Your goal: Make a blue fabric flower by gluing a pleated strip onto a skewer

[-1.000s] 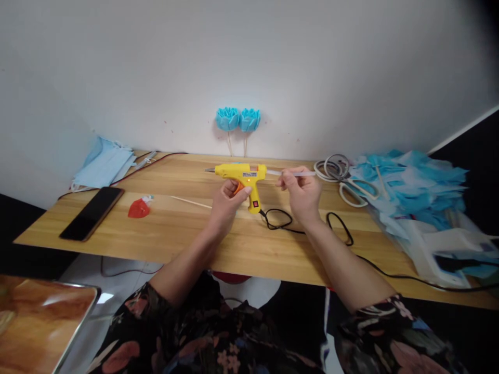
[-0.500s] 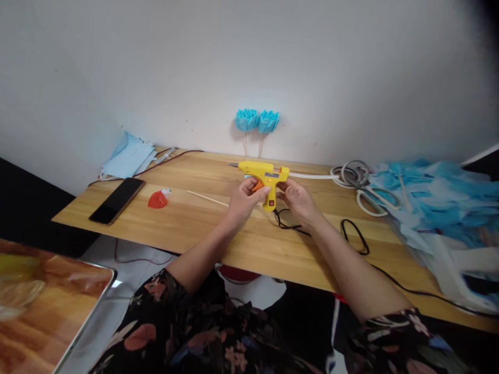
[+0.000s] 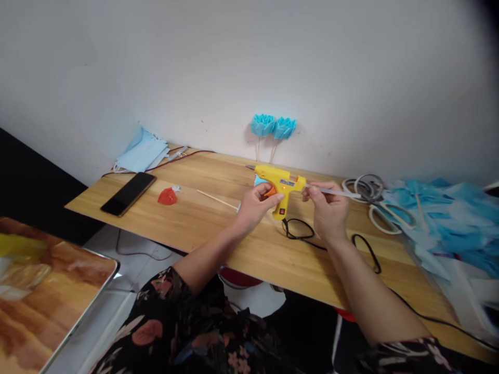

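Note:
My left hand point(image 3: 255, 205) holds a yellow glue gun point(image 3: 275, 177) by its orange trigger and handle, its metal tip facing left. Behind the gun, my right hand point(image 3: 329, 210) pinches the translucent glue stick point(image 3: 335, 192), which sticks out of the gun's back end. A black cord point(image 3: 299, 230) runs from the handle. Two blue flowers point(image 3: 262, 125) on thin sticks lean against the wall. On the table, left of my left hand, lies a thin wooden stick point(image 3: 216, 198); part of a small blue piece point(image 3: 259, 180) shows behind the gun.
Along the left of the wooden table point(image 3: 187, 228) are a phone point(image 3: 128, 194), a red packet point(image 3: 167, 196) and blue masks point(image 3: 143, 150). At right lie tape rolls point(image 3: 367, 188), white-handled scissors point(image 3: 384, 218) and a heap of blue material point(image 3: 448, 218).
My right hand has moved from beside the gun's handle to the glue stick behind it and closed on it. The view has shifted, so things sit farther right.

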Motion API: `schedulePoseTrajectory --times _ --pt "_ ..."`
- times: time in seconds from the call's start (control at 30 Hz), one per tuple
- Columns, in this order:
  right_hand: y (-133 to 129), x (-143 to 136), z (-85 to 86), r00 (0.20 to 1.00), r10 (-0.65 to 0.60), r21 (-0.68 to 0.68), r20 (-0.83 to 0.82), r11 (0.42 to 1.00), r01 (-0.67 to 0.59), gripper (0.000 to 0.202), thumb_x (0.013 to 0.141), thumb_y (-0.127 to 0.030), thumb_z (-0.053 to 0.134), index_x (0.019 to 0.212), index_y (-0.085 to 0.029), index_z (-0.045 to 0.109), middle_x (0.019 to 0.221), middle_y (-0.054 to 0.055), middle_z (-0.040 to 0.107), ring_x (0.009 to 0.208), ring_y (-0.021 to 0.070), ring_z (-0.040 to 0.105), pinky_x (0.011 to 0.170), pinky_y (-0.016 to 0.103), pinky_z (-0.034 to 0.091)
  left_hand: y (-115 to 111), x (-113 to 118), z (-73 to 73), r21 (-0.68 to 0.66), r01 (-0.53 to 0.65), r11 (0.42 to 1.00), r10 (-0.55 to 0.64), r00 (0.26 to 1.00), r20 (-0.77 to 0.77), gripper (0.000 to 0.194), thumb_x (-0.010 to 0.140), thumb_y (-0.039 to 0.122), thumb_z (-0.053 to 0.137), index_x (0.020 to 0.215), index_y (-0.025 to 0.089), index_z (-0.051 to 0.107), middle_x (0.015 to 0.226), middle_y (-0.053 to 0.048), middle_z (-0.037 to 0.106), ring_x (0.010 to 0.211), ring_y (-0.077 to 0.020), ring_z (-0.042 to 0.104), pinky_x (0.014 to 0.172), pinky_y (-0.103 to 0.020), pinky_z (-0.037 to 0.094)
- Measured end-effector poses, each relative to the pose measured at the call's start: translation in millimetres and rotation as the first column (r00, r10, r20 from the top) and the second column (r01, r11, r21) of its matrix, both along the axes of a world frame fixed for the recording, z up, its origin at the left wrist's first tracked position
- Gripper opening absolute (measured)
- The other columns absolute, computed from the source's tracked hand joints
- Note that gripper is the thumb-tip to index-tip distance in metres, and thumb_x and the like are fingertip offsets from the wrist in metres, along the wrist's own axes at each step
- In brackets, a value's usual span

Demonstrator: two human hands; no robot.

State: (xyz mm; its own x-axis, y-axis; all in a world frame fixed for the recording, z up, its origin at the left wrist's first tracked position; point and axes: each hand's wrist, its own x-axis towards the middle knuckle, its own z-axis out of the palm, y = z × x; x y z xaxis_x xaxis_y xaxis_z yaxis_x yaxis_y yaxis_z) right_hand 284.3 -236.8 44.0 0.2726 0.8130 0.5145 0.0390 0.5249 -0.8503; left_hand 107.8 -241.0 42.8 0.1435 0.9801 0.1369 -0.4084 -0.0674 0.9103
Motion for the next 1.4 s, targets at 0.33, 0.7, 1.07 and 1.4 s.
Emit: schedulePoseTrajectory --times 0.33,0.7,1.07,1.4 --pt "2 -3 -4.4 1.000 0.004 -0.015 -0.021 1.000 -0.004 0.023 0.083 -0.040 0.080 0.079 -0.022 0.067 0.065 -0.002 0.065 0.058 0.0125 0.059 0.058 0.027 0.049 2 3 -5.2 0.006 -0.008 1.000 0.008 1.000 -0.013 0.051 0.059 0.053 0.094 0.077 0.018 0.062 0.078 0.001 0.061 0.075 -0.0126 0.054 0.072 -0.028 0.044" --pt "1 -8 -3.0 0.992 0.043 -0.048 -0.122 0.998 -0.049 0.031 0.080 -0.042 0.082 0.071 -0.021 0.061 0.059 -0.005 0.057 0.057 0.0106 0.053 0.059 0.024 0.045 3 4 -4.1 -0.012 0.015 1.000 -0.015 1.000 -0.006 0.055 0.055 0.053 0.095 0.079 0.016 0.062 0.082 0.000 0.064 0.077 -0.0111 0.056 0.074 -0.026 0.046" --pt "-4 -19 -5.4 0.918 0.383 -0.383 0.106 0.868 -0.318 0.071 0.064 -0.088 0.073 0.089 -0.023 0.061 0.089 0.006 0.069 0.077 0.0210 0.065 0.064 0.033 0.057 4 6 -3.9 0.026 0.001 1.000 -0.001 1.000 -0.010 0.052 0.057 0.052 0.095 0.079 0.016 0.065 0.082 0.002 0.062 0.077 -0.0111 0.056 0.078 -0.027 0.048" --pt "-5 -13 1.5 0.933 0.344 -0.461 0.111 0.849 -0.258 0.044 0.079 -0.061 0.074 0.099 -0.022 0.068 0.082 0.003 0.068 0.059 0.0130 0.054 0.044 0.023 0.038 -5 -27 1.5 0.051 0.153 0.987 -0.137 0.961 -0.241 0.041 0.080 0.048 0.078 0.108 0.017 0.077 0.086 -0.004 0.074 0.072 -0.0129 0.061 0.070 -0.028 0.050"
